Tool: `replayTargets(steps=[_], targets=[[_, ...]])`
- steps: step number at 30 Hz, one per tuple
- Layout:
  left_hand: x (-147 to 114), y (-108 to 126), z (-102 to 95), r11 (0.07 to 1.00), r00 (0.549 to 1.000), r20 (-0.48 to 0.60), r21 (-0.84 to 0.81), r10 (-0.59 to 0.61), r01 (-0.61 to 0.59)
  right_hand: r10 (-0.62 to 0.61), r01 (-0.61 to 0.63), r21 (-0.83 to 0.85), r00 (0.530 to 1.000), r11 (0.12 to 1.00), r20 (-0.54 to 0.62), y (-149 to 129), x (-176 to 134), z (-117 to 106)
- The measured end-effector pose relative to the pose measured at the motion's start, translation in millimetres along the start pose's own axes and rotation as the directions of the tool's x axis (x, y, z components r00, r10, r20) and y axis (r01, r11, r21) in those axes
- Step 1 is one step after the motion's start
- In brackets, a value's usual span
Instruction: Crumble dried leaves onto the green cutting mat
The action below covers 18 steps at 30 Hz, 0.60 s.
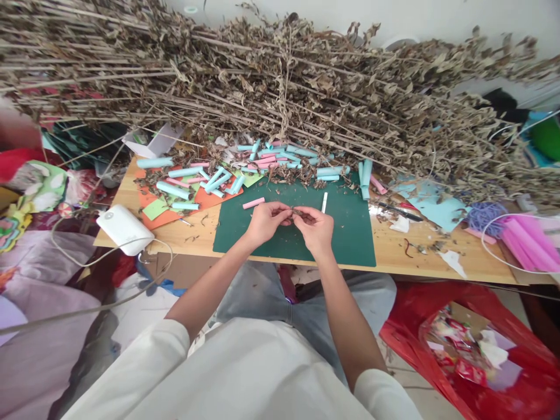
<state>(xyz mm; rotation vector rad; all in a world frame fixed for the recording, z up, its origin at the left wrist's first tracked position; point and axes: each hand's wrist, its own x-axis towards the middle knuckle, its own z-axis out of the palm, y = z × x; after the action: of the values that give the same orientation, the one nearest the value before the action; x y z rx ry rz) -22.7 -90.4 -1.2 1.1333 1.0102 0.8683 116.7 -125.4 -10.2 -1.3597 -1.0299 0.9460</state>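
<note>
Over the green cutting mat (pixel 245 239), my left hand (pixel 266 221) and my right hand (pixel 315 228) meet fingertip to fingertip. Both are closed in a pinch on a small dark bit of dried leaf (pixel 293 212), mostly hidden by the fingers. A pink paper roll (pixel 254 203) lies on the mat just beyond my left hand. Beyond my right hand is a thin white stick (pixel 324 202). Many blue paper rolls (pixel 216 179) and pink ones are piled at the mat's far edge, mixed with leaf crumbs.
A large heap of dried stems (pixel 280 87) covers the back of the wooden table (pixel 205 227). A white power bank (pixel 125 229) with a cable sits at left. To the right lie a black pen-like tool (pixel 400 212) and blue paper (pixel 433 201). A red rubbish bag (pixel 525 326) stands below.
</note>
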Motion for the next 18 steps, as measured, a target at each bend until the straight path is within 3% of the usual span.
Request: replayTargets(steps=[5, 9, 14, 18], targets=[[3.6, 2.1, -3.6, 0.994, 0.996, -0.031, 0.079, 0.084, -0.082, 0.068, -0.056, 0.105, 0.991, 0.993, -0.112, 0.6, 6.0, -2.1], [7.1, 2.6, -9.3, 0.969, 0.994, -0.005, 0.225, 0.109, -0.105, 0.064, -0.058, 0.116, 0.997, 0.992, -0.046, -3.4, 4.5, -4.4], [6.0, 8.8, -7.4, 0.925, 0.991, 0.053, 0.354, 0.124, -0.134, 0.019, -0.02, -0.02, 1.0, 1.0, -0.016, -6.6, -0.1, -1.1], [6.1, 12.2, -5.8, 0.95, 0.999, 0.013, 0.309, 0.034, -0.036, -0.023, 0.019, -0.103, 0.999, 0.994, -0.036, -2.9, -1.6, 1.2]])
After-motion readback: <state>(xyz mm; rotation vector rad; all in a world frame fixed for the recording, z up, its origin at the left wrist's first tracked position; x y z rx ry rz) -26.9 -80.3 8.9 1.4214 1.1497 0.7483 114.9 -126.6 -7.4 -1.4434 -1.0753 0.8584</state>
